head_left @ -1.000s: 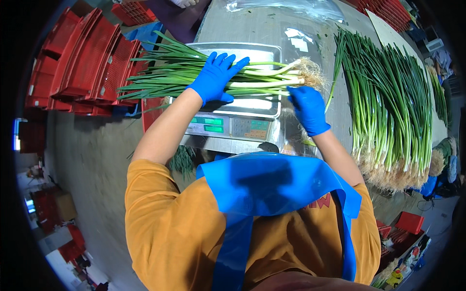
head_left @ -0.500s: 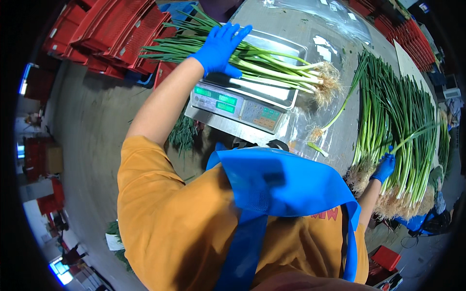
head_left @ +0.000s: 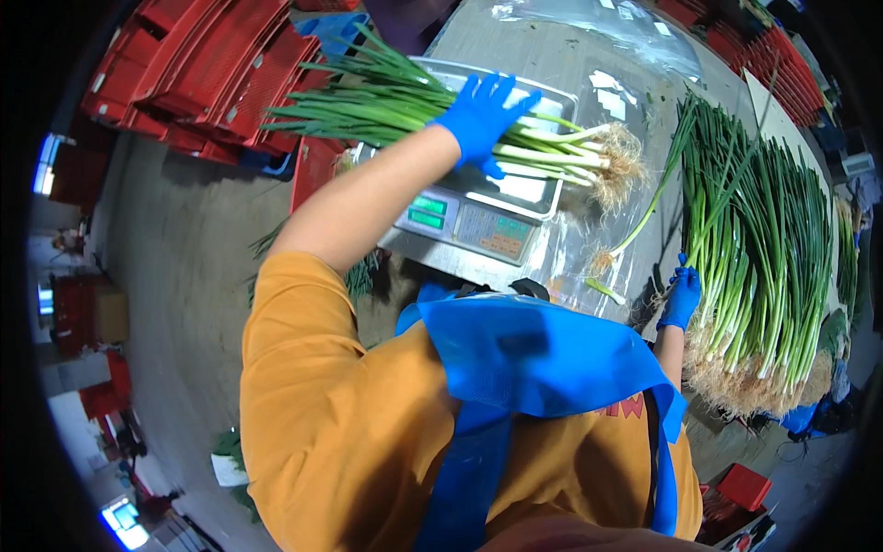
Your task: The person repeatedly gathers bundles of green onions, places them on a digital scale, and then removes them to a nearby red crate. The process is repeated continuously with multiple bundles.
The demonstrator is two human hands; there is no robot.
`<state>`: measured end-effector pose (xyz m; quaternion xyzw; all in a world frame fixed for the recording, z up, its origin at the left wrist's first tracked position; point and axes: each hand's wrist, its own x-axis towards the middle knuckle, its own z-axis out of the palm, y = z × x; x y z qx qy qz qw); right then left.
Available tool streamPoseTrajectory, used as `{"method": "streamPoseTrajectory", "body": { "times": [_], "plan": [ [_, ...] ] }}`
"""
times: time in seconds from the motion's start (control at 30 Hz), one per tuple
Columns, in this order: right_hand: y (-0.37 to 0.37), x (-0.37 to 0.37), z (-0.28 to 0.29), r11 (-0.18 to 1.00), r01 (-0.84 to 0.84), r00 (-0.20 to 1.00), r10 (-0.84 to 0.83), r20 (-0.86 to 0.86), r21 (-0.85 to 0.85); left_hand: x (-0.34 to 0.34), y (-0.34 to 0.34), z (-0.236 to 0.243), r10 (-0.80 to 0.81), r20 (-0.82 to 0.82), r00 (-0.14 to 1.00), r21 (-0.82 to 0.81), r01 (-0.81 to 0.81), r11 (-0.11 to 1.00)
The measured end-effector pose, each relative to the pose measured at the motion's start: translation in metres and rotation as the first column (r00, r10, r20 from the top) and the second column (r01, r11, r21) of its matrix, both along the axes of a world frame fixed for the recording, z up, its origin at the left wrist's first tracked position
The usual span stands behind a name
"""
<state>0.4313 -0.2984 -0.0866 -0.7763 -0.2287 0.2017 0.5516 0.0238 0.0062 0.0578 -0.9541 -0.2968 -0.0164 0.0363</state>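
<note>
A bunch of green onions (head_left: pixel 391 108) lies across the metal pan of a digital scale (head_left: pixel 492 232), its pale roots (head_left: pixel 618 166) hanging past the right side. Over the white stalks rests my left hand (head_left: pixel 478 124), blue-gloved, its fingers spread and touching them from above. At the right, my right hand (head_left: pixel 681 299), also gloved in blue, is closed in a pinch at the left edge of a big pile of green onions (head_left: pixel 763 248). A single green onion stalk (head_left: pixel 727 198) appears to run up from its fingertips across the pile.
One loose green onion (head_left: pixel 635 235) and a short cut piece (head_left: pixel 605 292) lie on the table between scale and pile. Stacked red crates (head_left: pixel 216 74) stand at the left, more red crates (head_left: pixel 782 78) at the far right. Clear plastic sheeting (head_left: pixel 607 28) covers the table's far end.
My left hand has slid right along the bunch toward the roots. My right hand has moved left and slightly up, its stalk swinging from rightward to more upright.
</note>
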Motion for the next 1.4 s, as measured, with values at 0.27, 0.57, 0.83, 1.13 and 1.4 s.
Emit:
{"method": "streamPoseTrajectory", "body": {
  "times": [0.27, 0.57, 0.83, 1.13, 1.4],
  "plan": [
    [0.02, -0.04, 0.024, 0.997, 0.072, 0.996, -0.07, -0.055, 0.035, 0.011, 0.045, -0.041, -0.129, 0.063, 0.99, -0.101, 0.135, 0.986],
    [0.006, -0.085, 0.028, 0.991, 0.114, 0.979, -0.124, -0.162, -0.073, 0.08, 0.229, -0.043, -0.133, 0.205, 0.97, 0.213, 0.089, 0.973],
    [0.032, -0.092, 0.013, 0.971, 0.181, 0.904, -0.227, -0.363, -0.155, 0.134, 0.263, -0.107, 0.155, -0.142, 0.978, 0.007, -0.156, 0.988],
    [0.037, -0.104, 0.06, 0.981, 0.095, 0.599, 0.081, -0.797, 0.171, 0.197, 0.017, -0.017, -0.295, 0.213, 0.932, -0.677, 0.358, 0.643],
    [0.016, -0.131, 0.07, 0.974, -0.017, 0.66, 0.18, -0.73, 0.224, 0.242, -0.104, -0.056, 0.278, 0.182, 0.943, -0.974, 0.133, 0.184]
  ]
}}
